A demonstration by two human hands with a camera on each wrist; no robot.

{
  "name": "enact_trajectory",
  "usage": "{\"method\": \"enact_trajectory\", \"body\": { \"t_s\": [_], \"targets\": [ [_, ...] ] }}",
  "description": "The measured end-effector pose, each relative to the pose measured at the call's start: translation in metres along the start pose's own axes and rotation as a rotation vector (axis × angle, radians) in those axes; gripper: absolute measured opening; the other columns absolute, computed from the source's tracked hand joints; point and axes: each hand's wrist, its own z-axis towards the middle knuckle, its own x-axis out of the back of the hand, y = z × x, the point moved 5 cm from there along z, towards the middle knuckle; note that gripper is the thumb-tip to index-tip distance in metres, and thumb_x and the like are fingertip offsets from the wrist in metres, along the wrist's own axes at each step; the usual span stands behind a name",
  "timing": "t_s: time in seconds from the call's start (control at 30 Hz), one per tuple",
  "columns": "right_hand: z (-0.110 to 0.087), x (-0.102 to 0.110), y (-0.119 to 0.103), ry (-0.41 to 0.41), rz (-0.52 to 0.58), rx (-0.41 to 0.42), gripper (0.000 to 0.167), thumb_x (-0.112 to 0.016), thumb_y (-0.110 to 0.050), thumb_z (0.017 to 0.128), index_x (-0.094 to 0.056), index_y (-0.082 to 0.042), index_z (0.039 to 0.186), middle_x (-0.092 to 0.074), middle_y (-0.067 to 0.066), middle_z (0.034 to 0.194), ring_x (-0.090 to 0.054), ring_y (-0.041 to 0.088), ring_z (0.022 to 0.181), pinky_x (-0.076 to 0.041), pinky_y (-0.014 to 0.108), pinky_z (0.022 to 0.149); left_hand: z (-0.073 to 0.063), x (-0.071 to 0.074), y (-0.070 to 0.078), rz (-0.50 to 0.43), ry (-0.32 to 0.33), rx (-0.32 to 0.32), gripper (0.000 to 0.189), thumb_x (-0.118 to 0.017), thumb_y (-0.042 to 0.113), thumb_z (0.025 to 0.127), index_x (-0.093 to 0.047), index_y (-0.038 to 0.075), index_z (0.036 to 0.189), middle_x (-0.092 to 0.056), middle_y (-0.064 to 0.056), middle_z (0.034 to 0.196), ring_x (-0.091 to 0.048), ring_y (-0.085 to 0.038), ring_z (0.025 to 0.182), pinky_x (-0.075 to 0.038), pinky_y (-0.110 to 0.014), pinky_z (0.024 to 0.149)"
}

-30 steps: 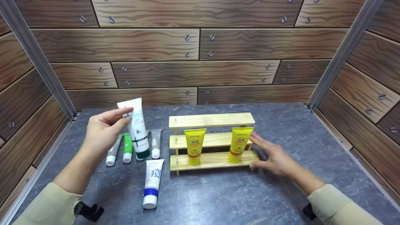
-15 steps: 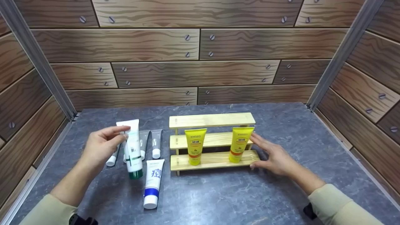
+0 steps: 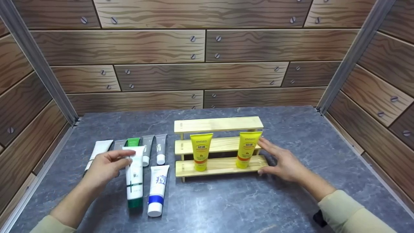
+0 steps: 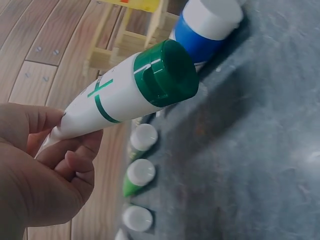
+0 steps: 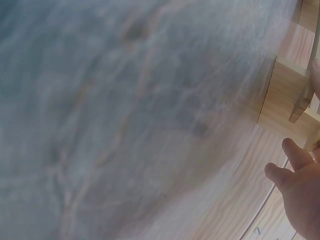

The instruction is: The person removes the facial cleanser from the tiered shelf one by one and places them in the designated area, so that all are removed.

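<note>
In the head view my left hand (image 3: 108, 165) pinches the upper flat end of a white squeeze tube (image 3: 135, 174), its dark green cap hanging down. The left wrist view shows this tube (image 4: 115, 92) between thumb and fingers. Just right of it lies a white tube with a blue band (image 3: 157, 189). My right hand (image 3: 284, 163) rests against the right end of a three-step wooden rack (image 3: 220, 124), thumb at the lowest shelf's front edge, fingers extended farther back. Two yellow tubes, left (image 3: 201, 152) and right (image 3: 248, 150), stand caps down on the lowest shelf.
Behind the held tube lie a green tube (image 3: 133, 142), several grey tubes including one nearest the rack (image 3: 161, 149), and a white tube (image 3: 99, 152) partly hidden by my left hand. A wood-patterned wall (image 3: 200, 76) closes off the grey tabletop (image 3: 220, 207) behind.
My left hand has brought the green-capped tube down and toward me, uncovering the row of tubes behind and ending beside the blue-banded tube. My right hand has stayed at the rack.
</note>
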Motion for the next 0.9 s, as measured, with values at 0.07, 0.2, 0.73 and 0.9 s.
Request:
{"method": "enact_trajectory", "body": {
  "t_s": [0.07, 0.2, 0.73, 0.9],
  "targets": [
    [0.0, 0.0, 0.0, 0.002, 0.003, 0.01, 0.104, -0.092, -0.044, 0.079, -0.039, -0.022, 0.165, -0.03, 0.009, 0.171, -0.04, 0.047, 0.148, -0.03, 0.068, 0.117, -0.002, -0.001, -0.006, 0.012, -0.022, 0.023, 0.037, -0.07, 0.008, 0.099, -0.071, -0.001, 0.134, -0.073, -0.007, 0.117, -0.062, -0.011, 0.08, -0.044, -0.022, 0.057],
    [-0.001, 0.0, 0.0, 0.006, 0.006, 0.02, 0.102, -0.091, -0.045, 0.08, -0.04, -0.02, 0.165, -0.03, 0.01, 0.171, -0.04, 0.048, 0.147, -0.03, 0.069, 0.117, -0.004, -0.003, -0.018, 0.009, -0.049, 0.081, 0.034, -0.07, 0.008, 0.099, -0.072, 0.0, 0.132, -0.07, -0.011, 0.129, -0.064, -0.012, 0.081, -0.045, -0.023, 0.058],
    [0.0, 0.0, 0.0, -0.024, 0.023, -0.014, 0.107, -0.093, -0.042, 0.077, -0.036, -0.023, 0.166, -0.027, 0.009, 0.172, -0.037, 0.046, 0.15, -0.027, 0.068, 0.119, -0.009, -0.016, -0.054, -0.019, -0.042, 0.256, 0.031, -0.074, 0.006, 0.094, -0.077, 0.002, 0.124, -0.076, -0.006, 0.108, -0.065, -0.016, 0.071, -0.047, -0.029, 0.057],
    [0.0, -0.001, 0.001, -0.023, 0.017, -0.02, 0.107, -0.093, -0.042, 0.078, -0.035, -0.025, 0.166, -0.026, 0.006, 0.173, -0.036, 0.046, 0.15, -0.027, 0.068, 0.119, -0.009, -0.021, -0.056, -0.039, -0.055, 0.25, 0.031, -0.073, 0.005, 0.093, -0.076, 0.0, 0.123, -0.075, -0.004, 0.092, -0.062, -0.015, 0.065, -0.043, -0.026, 0.053]
  ]
}}
